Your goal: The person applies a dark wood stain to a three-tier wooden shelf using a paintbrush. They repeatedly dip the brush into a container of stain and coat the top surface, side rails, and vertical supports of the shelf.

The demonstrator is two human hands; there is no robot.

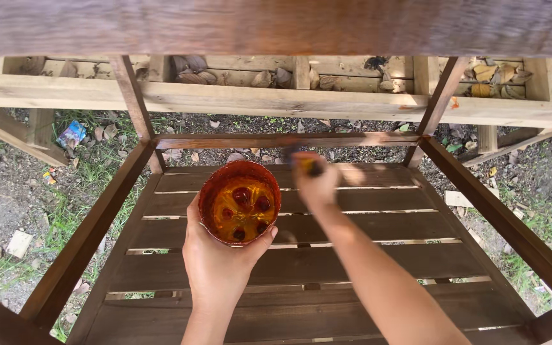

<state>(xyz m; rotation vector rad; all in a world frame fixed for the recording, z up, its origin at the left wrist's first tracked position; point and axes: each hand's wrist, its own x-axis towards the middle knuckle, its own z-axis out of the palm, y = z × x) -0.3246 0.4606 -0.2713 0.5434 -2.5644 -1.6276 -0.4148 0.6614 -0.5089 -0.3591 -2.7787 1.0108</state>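
Our left hand [215, 259] is wrapped around an orange-brown cup of stain [239, 202], held above the slatted shelf [327, 262]. Further out, our right hand [317, 182] is closed on a blurred brush [308, 165] near the stained back rail [276, 140]. Beyond: unstained frame [225, 99].

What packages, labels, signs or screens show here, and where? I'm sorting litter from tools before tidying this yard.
Crumpled blue and white wrapper: on the ground at upper left, beside a pale wooden beam; flat, creased.
Small multicoloured scrap of wrapper: on the dirt just below it; tiny, details unclear.
Round orange-brown plastic container: held in the left hand; no label visible.
No signs or screens.
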